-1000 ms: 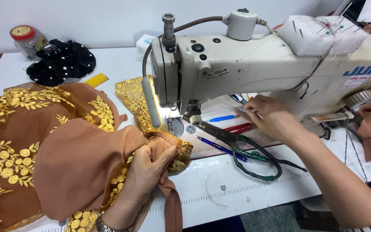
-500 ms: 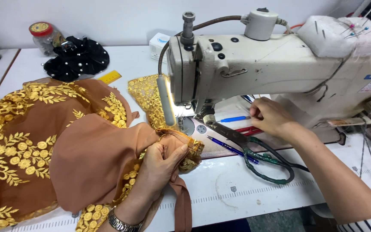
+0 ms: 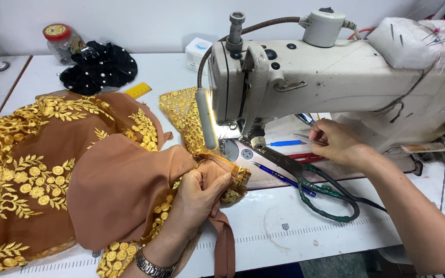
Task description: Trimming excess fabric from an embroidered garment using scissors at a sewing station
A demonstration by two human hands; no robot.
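Observation:
My left hand [image 3: 197, 198] pinches a folded edge of brown fabric with gold embroidery [image 3: 68, 170], just in front of the needle plate [image 3: 230, 149] of the cream sewing machine [image 3: 325, 82]. My right hand [image 3: 333, 141] hovers under the machine arm with its fingertips drawn together, close to small tools lying there; whether it holds anything I cannot tell. Large scissors with green-wrapped handles [image 3: 320, 190] lie on the machine bed below that hand, beside a blue pen [image 3: 281, 178].
A lit lamp tube [image 3: 207, 118] hangs beside the needle. A black beaded cloth [image 3: 99, 69], a jar with a red lid [image 3: 60, 41], a yellow ruler [image 3: 137, 91] and a small white box [image 3: 198, 50] sit at the back. A pincushion [image 3: 418, 36] tops the machine.
The view has shifted, so everything sits further right in frame. My left hand keeps its pinch on the fabric; my right hand stays under the machine arm, fingers slightly more closed.

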